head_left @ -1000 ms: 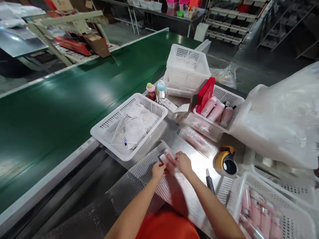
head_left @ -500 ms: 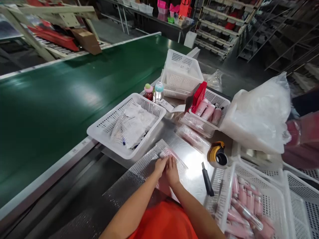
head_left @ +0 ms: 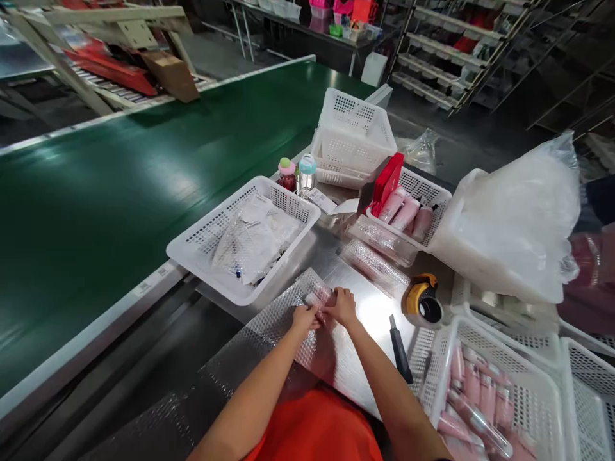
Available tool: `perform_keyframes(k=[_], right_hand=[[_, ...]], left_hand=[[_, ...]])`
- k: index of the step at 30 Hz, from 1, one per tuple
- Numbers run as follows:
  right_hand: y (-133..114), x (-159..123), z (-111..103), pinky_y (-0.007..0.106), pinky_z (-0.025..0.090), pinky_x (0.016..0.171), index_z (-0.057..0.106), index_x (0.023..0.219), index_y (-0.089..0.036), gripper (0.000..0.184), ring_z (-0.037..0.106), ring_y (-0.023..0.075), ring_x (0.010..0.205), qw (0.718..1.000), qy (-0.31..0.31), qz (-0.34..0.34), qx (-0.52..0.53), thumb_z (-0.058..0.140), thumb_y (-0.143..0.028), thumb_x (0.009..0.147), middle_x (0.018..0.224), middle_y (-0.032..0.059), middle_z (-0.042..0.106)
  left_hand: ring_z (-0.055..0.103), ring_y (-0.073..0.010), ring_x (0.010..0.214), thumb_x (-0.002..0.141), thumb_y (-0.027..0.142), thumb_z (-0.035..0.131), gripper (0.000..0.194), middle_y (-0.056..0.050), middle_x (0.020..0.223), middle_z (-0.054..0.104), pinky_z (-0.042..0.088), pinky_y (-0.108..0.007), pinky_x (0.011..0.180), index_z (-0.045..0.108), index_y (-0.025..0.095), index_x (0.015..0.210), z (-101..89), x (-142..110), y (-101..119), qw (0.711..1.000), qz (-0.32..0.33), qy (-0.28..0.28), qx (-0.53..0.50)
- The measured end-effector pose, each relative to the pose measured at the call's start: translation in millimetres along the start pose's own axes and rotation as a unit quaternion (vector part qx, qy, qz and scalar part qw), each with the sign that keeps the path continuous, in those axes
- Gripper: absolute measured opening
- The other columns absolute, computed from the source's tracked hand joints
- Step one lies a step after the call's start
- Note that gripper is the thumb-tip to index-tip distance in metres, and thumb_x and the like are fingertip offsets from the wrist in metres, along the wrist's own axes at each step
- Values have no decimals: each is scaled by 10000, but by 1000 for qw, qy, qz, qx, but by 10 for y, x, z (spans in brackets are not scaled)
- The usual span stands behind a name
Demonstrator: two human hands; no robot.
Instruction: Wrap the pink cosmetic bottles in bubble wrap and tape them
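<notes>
A long sheet of bubble wrap (head_left: pixel 273 320) runs over the metal worktop and down past its near edge. At its far end a pink tube with a white part (head_left: pixel 318 297) lies in the wrap. My left hand (head_left: pixel 306 316) pinches the wrap just below the tube. My right hand (head_left: pixel 343 306) is closed on the wrap at the tube's right end, with its fingertips close to the left hand's. The fingers partly cover the tube. To the right lie a box cutter (head_left: pixel 400 349) and a yellow-and-black tape dispenser (head_left: pixel 423 301).
A white basket of packed bags (head_left: pixel 185 246) stands at left by the green conveyor belt (head_left: pixel 120 173). Wrapped rolls (head_left: pixel 377 266) lie behind my hands. Baskets of pink tubes (head_left: pixel 454 352), a large plastic bag (head_left: pixel 514 218) and two bottles (head_left: pixel 307 174) stand around.
My right hand has shifted right and up to the tube's end, and my left hand slightly left and down. More of the tube in the wrap now shows.
</notes>
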State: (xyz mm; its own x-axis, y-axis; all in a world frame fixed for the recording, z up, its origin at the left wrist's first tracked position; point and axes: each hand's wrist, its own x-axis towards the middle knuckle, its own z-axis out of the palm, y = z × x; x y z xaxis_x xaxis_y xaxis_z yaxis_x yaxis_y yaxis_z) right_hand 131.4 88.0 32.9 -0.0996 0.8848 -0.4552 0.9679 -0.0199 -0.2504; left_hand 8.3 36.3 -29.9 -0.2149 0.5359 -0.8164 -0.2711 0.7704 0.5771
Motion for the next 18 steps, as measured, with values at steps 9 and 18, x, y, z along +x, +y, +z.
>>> perform_keyframes(k=[9,18], right_hand=[[205,291,-169,323,492,883,590,1253,-155,685,633,303,1178,994,-110,-8,-28,845,-482,706,1292,159,646],[301,308,-256,340,481,889,530,1287,-115,744,612,318,1207,993,-111,-13,-32,819,-522,736,1298,193,624]], left_hand=[[689,-166,617,946,267,600,209,-17,603,638,612,-318,701,594,167,763,306,-18,119,1000,-23,-15,-7],[740,-244,714,908,287,642,168,-30,607,631,605,-387,751,608,183,782,428,123,132,999,-26,-24,17]])
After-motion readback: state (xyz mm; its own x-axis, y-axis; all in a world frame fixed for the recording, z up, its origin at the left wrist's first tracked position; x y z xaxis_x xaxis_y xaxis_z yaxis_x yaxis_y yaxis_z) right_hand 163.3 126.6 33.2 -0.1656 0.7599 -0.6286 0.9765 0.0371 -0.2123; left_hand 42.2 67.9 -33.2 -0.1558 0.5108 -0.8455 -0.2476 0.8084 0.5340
